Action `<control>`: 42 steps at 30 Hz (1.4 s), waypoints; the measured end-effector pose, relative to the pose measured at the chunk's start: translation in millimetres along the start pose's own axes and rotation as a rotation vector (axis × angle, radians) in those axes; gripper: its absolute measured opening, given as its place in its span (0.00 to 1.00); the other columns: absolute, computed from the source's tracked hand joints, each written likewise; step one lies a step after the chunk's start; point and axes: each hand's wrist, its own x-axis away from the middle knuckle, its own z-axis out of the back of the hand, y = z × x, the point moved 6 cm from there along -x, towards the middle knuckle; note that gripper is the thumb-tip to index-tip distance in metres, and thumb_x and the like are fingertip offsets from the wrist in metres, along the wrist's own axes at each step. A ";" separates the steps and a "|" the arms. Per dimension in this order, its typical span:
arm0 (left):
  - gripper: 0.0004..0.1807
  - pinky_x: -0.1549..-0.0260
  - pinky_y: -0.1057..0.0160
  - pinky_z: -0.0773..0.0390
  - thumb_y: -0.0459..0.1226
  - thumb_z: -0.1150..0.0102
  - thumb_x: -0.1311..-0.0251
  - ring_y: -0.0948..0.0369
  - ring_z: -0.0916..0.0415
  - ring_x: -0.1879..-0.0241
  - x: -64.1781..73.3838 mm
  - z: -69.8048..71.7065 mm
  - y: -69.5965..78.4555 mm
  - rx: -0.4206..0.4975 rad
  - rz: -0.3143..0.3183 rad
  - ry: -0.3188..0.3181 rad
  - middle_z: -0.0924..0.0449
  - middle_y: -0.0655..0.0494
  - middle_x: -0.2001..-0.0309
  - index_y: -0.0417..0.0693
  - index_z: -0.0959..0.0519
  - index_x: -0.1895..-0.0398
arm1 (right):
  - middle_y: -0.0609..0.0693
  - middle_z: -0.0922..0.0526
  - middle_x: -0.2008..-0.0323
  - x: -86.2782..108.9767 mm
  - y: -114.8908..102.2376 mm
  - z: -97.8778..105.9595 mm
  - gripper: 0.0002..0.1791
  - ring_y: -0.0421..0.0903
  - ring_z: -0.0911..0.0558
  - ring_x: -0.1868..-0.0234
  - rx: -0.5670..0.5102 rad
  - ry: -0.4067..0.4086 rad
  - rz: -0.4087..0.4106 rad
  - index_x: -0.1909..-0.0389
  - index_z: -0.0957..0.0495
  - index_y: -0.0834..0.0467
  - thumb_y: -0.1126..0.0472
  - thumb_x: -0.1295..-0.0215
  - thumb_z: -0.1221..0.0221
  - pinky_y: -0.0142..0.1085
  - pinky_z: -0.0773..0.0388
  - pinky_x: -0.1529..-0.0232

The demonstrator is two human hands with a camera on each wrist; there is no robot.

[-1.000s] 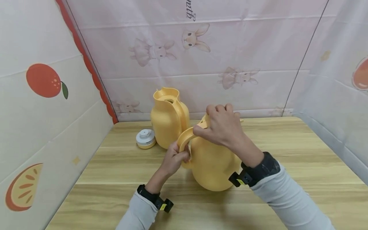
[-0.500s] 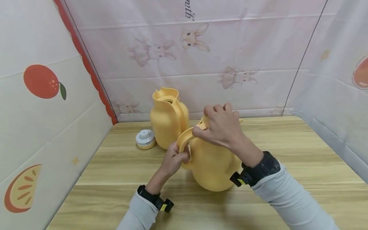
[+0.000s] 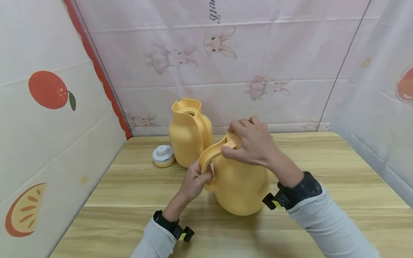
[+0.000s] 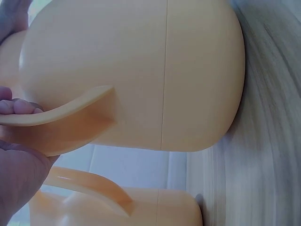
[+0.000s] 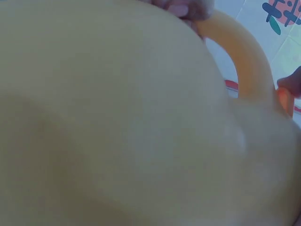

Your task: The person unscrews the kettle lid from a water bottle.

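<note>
A yellow thermos jug (image 3: 242, 186) stands on the table in front of me. My left hand (image 3: 193, 179) grips its curved handle (image 3: 208, 157), with fingers wrapped through the loop in the left wrist view. Over the jug's mouth, my right hand (image 3: 251, 143) holds the yellow lid (image 3: 231, 144). The lid's thumb tab shows beside the right thumb, near the handle's upper end; the palm hides most of the lid and the rim. In the right wrist view the jug's body (image 5: 141, 117) fills most of the picture.
Behind to the left stands a second yellow jug (image 3: 185, 139), its mouth uncovered. Beside it lies a white and yellow stopper (image 3: 163, 156). The wood-grain table (image 3: 322, 186) meets a printed cloth backdrop (image 3: 193, 82) at the back and sides.
My right hand has turned and shifted slightly right and down over the lid, and more of the tab shows. The left hand and the jug stay about where they were.
</note>
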 end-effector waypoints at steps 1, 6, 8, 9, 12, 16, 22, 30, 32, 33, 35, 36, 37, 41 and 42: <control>0.08 0.83 0.67 0.35 0.18 0.57 0.57 0.62 0.35 0.82 0.4 -0.3 0.2 -0.005 0.002 0.000 0.33 0.46 0.84 0.36 0.34 0.80 | 0.51 0.22 0.63 0.5 0.6 0.1 0.26 0.53 0.32 0.63 -0.008 0.003 0.012 0.63 0.27 0.53 0.37 0.54 0.45 0.47 0.36 0.70; 0.09 0.83 0.67 0.35 0.17 0.57 0.57 0.62 0.36 0.82 1.3 -0.9 -0.7 -0.010 0.012 -0.007 0.32 0.46 0.84 0.36 0.34 0.79 | 0.52 0.21 0.62 1.3 2.3 0.5 0.26 0.54 0.31 0.62 -0.029 -0.001 0.041 0.62 0.25 0.53 0.37 0.54 0.43 0.46 0.35 0.71; 0.08 0.82 0.67 0.35 0.17 0.57 0.57 0.63 0.35 0.82 1.3 -0.6 -0.9 -0.010 0.013 -0.005 0.32 0.46 0.84 0.36 0.34 0.79 | 0.52 0.21 0.60 0.9 2.8 0.8 0.26 0.54 0.30 0.60 -0.030 -0.023 0.032 0.61 0.25 0.53 0.37 0.54 0.43 0.47 0.36 0.70; 0.08 0.82 0.67 0.35 0.17 0.57 0.57 0.63 0.35 0.82 1.2 -0.5 -0.7 -0.011 0.011 -0.005 0.32 0.46 0.83 0.36 0.34 0.79 | 0.52 0.21 0.59 0.6 3.4 0.7 0.26 0.55 0.30 0.59 -0.029 -0.038 0.024 0.61 0.25 0.52 0.37 0.53 0.43 0.48 0.36 0.68; 0.08 0.82 0.67 0.35 0.17 0.56 0.57 0.63 0.36 0.81 1.2 -1.1 0.0 -0.010 0.006 -0.007 0.33 0.47 0.83 0.36 0.34 0.78 | 0.52 0.22 0.57 -0.4 5.0 1.0 0.27 0.55 0.30 0.57 -0.026 -0.090 -0.006 0.59 0.25 0.51 0.36 0.52 0.42 0.50 0.39 0.65; 0.07 0.82 0.67 0.36 0.18 0.56 0.57 0.63 0.36 0.81 1.5 -1.9 0.3 -0.007 0.014 -0.002 0.33 0.48 0.83 0.35 0.34 0.77 | 0.52 0.23 0.54 -1.5 6.3 0.9 0.28 0.55 0.30 0.54 -0.030 -0.149 -0.022 0.57 0.26 0.51 0.35 0.51 0.41 0.51 0.40 0.64; 0.06 0.82 0.67 0.36 0.19 0.55 0.57 0.63 0.36 0.81 2.1 -0.6 -1.4 -0.024 0.025 0.007 0.33 0.49 0.82 0.36 0.34 0.77 | 0.53 0.23 0.53 -3.6 6.0 2.1 0.27 0.56 0.31 0.51 -0.055 -0.167 0.017 0.57 0.26 0.52 0.37 0.50 0.41 0.51 0.39 0.62; 0.06 0.82 0.68 0.36 0.20 0.55 0.56 0.63 0.36 0.81 1.7 1.1 -0.6 -0.040 0.034 0.000 0.33 0.51 0.81 0.35 0.34 0.76 | 0.52 0.23 0.53 -4.2 6.5 3.8 0.24 0.55 0.31 0.52 -0.115 -0.157 0.077 0.59 0.25 0.52 0.40 0.52 0.39 0.51 0.40 0.61; 0.06 0.82 0.68 0.36 0.19 0.55 0.56 0.63 0.36 0.81 2.0 1.4 -0.8 -0.038 0.037 -0.001 0.33 0.52 0.81 0.35 0.34 0.76 | 0.52 0.23 0.53 -3.7 5.7 4.7 0.23 0.55 0.31 0.52 -0.124 -0.152 0.095 0.59 0.25 0.51 0.41 0.52 0.38 0.50 0.40 0.61; 0.06 0.82 0.68 0.36 0.19 0.55 0.56 0.63 0.36 0.81 2.2 1.5 -0.9 -0.037 0.038 -0.001 0.33 0.52 0.81 0.35 0.34 0.76 | 0.51 0.23 0.53 -3.4 5.5 4.9 0.23 0.54 0.30 0.51 -0.128 -0.149 0.104 0.59 0.25 0.51 0.42 0.52 0.38 0.50 0.40 0.61; 0.07 0.82 0.68 0.36 0.19 0.55 0.56 0.63 0.36 0.81 2.5 1.7 -0.8 -0.034 0.041 -0.001 0.33 0.53 0.81 0.35 0.34 0.76 | 0.50 0.22 0.53 -2.9 4.9 5.6 0.22 0.54 0.30 0.51 -0.135 -0.145 0.121 0.59 0.24 0.50 0.42 0.52 0.37 0.49 0.40 0.61; 0.07 0.82 0.68 0.36 0.18 0.55 0.55 0.63 0.37 0.81 2.6 1.5 -0.6 -0.031 0.043 -0.003 0.33 0.53 0.82 0.35 0.34 0.76 | 0.49 0.22 0.53 -2.7 4.9 6.0 0.22 0.53 0.30 0.51 -0.141 -0.142 0.129 0.59 0.25 0.50 0.43 0.52 0.37 0.49 0.40 0.61; 0.07 0.82 0.68 0.37 0.18 0.55 0.55 0.63 0.37 0.81 2.6 1.4 -0.5 -0.029 0.043 -0.003 0.33 0.52 0.82 0.35 0.34 0.76 | 0.48 0.22 0.53 -2.5 4.9 6.1 0.21 0.53 0.30 0.51 -0.146 -0.141 0.138 0.59 0.25 0.49 0.43 0.52 0.37 0.49 0.40 0.61; 0.07 0.82 0.68 0.37 0.18 0.55 0.55 0.62 0.37 0.81 3.0 0.7 0.4 -0.029 0.043 -0.006 0.33 0.48 0.82 0.35 0.34 0.76 | 0.44 0.22 0.54 -1.6 5.7 6.5 0.20 0.52 0.30 0.51 -0.185 -0.148 0.170 0.60 0.25 0.49 0.45 0.52 0.36 0.48 0.41 0.61; 0.07 0.82 0.68 0.36 0.18 0.55 0.55 0.62 0.37 0.81 3.2 0.5 0.5 -0.030 0.044 -0.007 0.33 0.47 0.82 0.35 0.34 0.76 | 0.44 0.22 0.54 -1.3 5.9 6.7 0.20 0.52 0.30 0.51 -0.194 -0.152 0.177 0.60 0.25 0.49 0.46 0.52 0.36 0.48 0.41 0.61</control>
